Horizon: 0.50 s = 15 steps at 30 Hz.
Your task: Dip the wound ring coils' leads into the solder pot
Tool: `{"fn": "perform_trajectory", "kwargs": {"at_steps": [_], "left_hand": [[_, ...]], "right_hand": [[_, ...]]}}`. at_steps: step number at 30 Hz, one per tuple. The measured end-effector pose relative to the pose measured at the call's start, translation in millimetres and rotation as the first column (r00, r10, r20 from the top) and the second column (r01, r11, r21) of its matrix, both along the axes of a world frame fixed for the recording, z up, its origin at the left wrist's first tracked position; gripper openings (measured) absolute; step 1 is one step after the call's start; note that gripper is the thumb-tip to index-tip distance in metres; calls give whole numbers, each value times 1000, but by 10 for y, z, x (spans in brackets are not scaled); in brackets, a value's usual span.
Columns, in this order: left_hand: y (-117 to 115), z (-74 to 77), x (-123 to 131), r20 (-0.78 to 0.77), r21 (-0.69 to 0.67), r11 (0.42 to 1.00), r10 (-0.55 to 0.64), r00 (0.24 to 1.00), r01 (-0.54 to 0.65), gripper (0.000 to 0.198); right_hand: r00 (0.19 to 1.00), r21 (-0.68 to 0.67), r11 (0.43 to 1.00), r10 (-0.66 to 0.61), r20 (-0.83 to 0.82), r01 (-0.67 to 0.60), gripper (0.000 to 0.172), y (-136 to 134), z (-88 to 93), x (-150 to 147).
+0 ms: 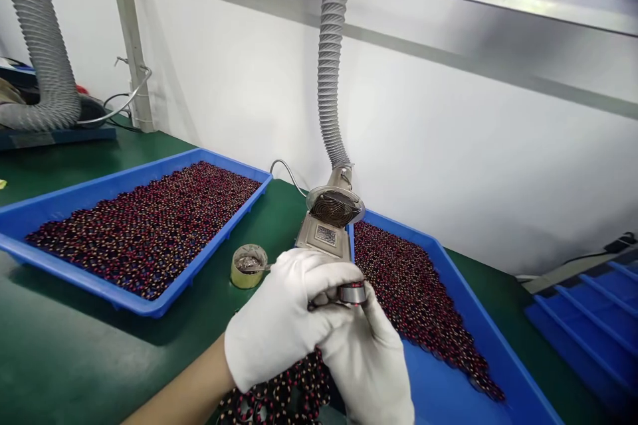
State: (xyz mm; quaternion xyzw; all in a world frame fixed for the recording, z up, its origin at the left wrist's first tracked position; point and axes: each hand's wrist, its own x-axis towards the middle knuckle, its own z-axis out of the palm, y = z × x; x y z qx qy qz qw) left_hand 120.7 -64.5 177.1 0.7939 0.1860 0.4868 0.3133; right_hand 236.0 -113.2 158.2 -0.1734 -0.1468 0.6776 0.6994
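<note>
Both my hands wear white gloves and meet at the lower middle of the head view. Between them is a small round silver part [353, 293] with dark and red bits at its top edge. My left hand [282, 315] is closed, its thumb and fingers pinching the part from the left. From below and the right, my right hand [371, 362] also grips it, fingers closed. Under the hands lies a pile of small black parts with red and tan spots [279, 392]. Left of my left hand stands a small round tin [249, 267] with greyish contents and a thin rod across its rim.
A blue tray [159, 305] full of small spotted parts sits at left. Another blue tray [498, 352] with similar parts stands at right. Behind my hands is a metal device with a round grille [335, 208] under a grey duct hose [331, 60]. Blue ribbed trays [593, 325] lie far right.
</note>
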Motion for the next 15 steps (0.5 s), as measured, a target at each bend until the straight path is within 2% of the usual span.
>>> {"fn": "perform_trajectory", "kwargs": {"at_steps": [3,6,8,10,12,13,15], "left_hand": [[33,22,-6,87,-70,992,-100,991,106,31],[44,16,-4,290,-314,914,-163,943,255,6],[51,-1,-20,407,-445,842,-115,906,307,6],[71,-1,-74,497,-494,817,-16,868,297,9],[97,32,-152,525,-511,817,48,850,269,4],[105,58,-186,499,-524,809,38,866,267,6],[99,115,-216,375,-561,779,-61,925,279,25]], "right_hand": [[1000,55,998,20,9,-20,13,-5,17,-23],[999,84,996,19,50,-23,16,-5,0,-49],[997,83,996,37,64,-42,20,-8,-25,-50],[997,65,997,42,67,-46,21,-16,-52,-28],[996,47,998,42,76,-46,22,-25,-70,9],[996,41,998,34,79,-38,22,-28,-75,28],[997,35,999,15,80,-17,21,-33,-78,55]]}}
